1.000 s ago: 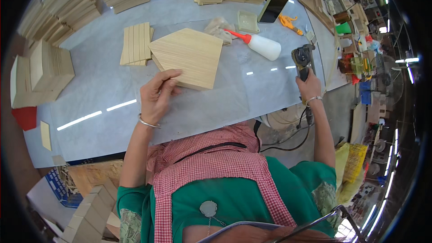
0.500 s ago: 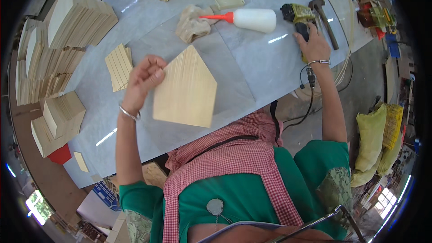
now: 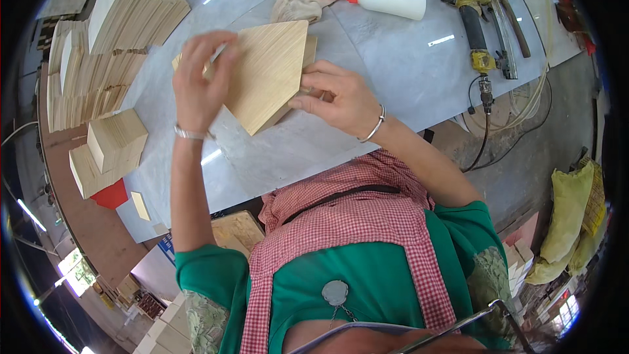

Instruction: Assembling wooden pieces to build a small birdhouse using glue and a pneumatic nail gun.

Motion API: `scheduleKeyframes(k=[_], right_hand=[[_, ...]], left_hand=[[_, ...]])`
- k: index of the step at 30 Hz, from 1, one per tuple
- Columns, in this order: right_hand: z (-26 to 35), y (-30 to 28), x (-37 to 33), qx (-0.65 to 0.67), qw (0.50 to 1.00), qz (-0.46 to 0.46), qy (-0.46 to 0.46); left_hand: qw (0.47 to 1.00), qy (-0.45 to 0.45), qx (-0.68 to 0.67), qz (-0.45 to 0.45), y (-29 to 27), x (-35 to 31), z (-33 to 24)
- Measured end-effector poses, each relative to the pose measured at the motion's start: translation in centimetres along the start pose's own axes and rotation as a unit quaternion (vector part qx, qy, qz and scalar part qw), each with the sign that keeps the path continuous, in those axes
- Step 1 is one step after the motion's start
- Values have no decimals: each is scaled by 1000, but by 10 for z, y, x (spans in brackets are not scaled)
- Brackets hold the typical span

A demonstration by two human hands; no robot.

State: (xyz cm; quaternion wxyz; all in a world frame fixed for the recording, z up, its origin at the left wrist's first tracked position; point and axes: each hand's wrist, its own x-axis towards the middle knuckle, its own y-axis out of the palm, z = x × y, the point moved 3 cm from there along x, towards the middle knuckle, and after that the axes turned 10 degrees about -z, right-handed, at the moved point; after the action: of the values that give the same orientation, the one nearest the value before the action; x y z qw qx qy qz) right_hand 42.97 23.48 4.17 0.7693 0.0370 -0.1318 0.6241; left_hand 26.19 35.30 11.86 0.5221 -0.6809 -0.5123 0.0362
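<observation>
A pale five-sided wooden panel (image 3: 268, 69) is tilted up over the grey tabletop, with wood of some thickness along its lower and right edges. My right hand (image 3: 337, 95) pinches it at the right side, thumb and fingers at the edge. At the panel's upper left edge is my left hand (image 3: 203, 82), slightly blurred, its thumb and fingers apart with a gap between them. Whether it touches the panel is hard to make out. Thin wooden slats lie behind that hand, mostly hidden. A yellow-and-black handheld power tool (image 3: 472, 26) rests at the right, joined to a hose.
Stacks of cut wooden panels (image 3: 134, 16) stand along the left. A white squeeze bottle (image 3: 393, 0) with a red nozzle lies beside a crumpled cloth (image 3: 295, 1) at the back. A hammer (image 3: 514, 16) lies beside the power tool. The table's (image 3: 419, 101) front edge borders my apron.
My right hand has let go of the power tool and moved left to grip the panel. The panel has turned and tilted. My left hand has shifted at its left edge. The view has shifted.
</observation>
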Motion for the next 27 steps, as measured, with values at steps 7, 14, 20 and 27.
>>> scheduleKeyframes(k=[7, 14, 20, 27], right_hand=[[-8, 6, 4, 26, 998, -45, -27], [-12, 5, 5, 27, 997, -62, -43], [-12, 3, -1, 28, 994, -49, -95], [-11, 3, -7, 55, 997, -59, -19]], left_hand=[[994, 102, 23, -19, -3, -72, -55], [988, 110, 61, -94, 9, -82, -52], [985, 107, 69, -114, 14, -84, -56], [986, 102, 91, -98, 14, -84, -60]])
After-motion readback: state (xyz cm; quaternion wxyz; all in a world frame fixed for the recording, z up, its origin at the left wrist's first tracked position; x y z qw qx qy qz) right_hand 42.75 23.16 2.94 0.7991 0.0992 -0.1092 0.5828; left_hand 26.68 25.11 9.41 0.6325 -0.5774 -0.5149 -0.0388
